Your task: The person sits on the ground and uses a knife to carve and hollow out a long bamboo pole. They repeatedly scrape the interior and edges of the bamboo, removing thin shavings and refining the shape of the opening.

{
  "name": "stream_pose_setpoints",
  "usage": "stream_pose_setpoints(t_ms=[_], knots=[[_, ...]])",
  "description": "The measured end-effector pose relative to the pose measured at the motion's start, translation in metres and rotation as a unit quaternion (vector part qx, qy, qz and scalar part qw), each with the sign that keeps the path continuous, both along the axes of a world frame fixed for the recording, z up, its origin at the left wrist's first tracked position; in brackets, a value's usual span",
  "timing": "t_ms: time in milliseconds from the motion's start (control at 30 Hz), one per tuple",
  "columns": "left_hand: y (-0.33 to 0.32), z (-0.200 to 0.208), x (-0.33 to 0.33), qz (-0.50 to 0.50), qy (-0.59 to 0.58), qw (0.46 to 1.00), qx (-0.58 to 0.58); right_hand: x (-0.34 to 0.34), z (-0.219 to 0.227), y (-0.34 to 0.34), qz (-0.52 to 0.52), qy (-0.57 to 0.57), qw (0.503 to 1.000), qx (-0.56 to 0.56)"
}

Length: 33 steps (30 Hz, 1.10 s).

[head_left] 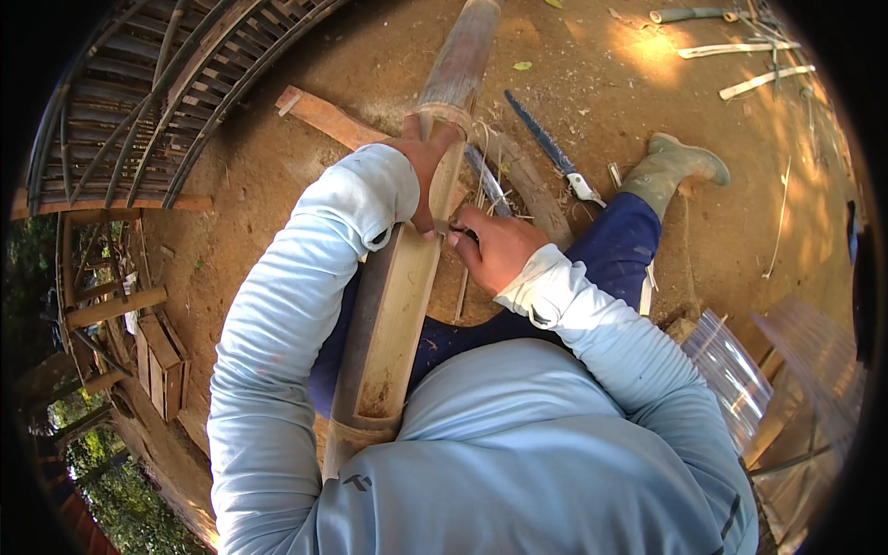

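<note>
A thick bamboo pole point(453, 69) slants from my lap up and away from me. One length of its side is cut open, so its pale hollow inside point(400, 314) shows between two joints. My left hand point(424, 171) spans the opening and grips the pole, its thumb on the near edge and its fingers toward the upper joint. Close to that thumb, my right hand point(499, 248) is closed in a pinch at the pole's right side. A small dark bit shows between its fingers, too little to name.
On the dirt floor beyond my right hand lie a handsaw point(548, 141) and a metal blade point(487, 178). A wooden plank point(328, 117) crosses under the pole. My boot point(668, 174) rests at right. Clear corrugated sheets point(729, 365), a slatted bamboo structure point(153, 83) and a wooden crate point(163, 365) stand around.
</note>
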<state>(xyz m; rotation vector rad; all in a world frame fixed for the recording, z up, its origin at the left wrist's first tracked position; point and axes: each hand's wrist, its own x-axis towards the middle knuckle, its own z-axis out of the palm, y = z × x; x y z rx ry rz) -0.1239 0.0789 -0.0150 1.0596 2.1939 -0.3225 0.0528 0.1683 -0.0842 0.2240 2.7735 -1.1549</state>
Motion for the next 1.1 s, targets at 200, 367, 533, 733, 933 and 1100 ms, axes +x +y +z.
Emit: stream_pose_setpoints(t_ms=[200, 367, 533, 733, 933, 1100], knots=[[0.004, -0.010, -0.009, 0.003, -0.003, 1.000, 0.004, -0.008, -0.003, 0.004, -0.012, -0.004, 1.000, -0.014], [0.009, -0.013, -0.013, 0.007, -0.008, 1.000, -0.013, -0.008, -0.007, 0.003, -0.015, 0.014, 1.000, -0.015], [0.014, -0.008, -0.012, 0.019, -0.017, 0.999, -0.028, -0.009, -0.001, 0.002, -0.017, -0.006, 1.000, 0.005], [0.017, -0.007, -0.013, 0.009, -0.007, 1.000, -0.025, -0.015, -0.001, 0.006, -0.012, 0.003, 1.000, 0.009], [0.018, -0.017, -0.018, -0.002, 0.005, 1.000, -0.023, -0.017, 0.004, 0.007, -0.012, -0.010, 1.000, 0.011], [0.022, -0.023, -0.023, 0.001, 0.008, 1.000, -0.020, -0.022, 0.001, 0.009, -0.019, -0.018, 0.999, 0.033]])
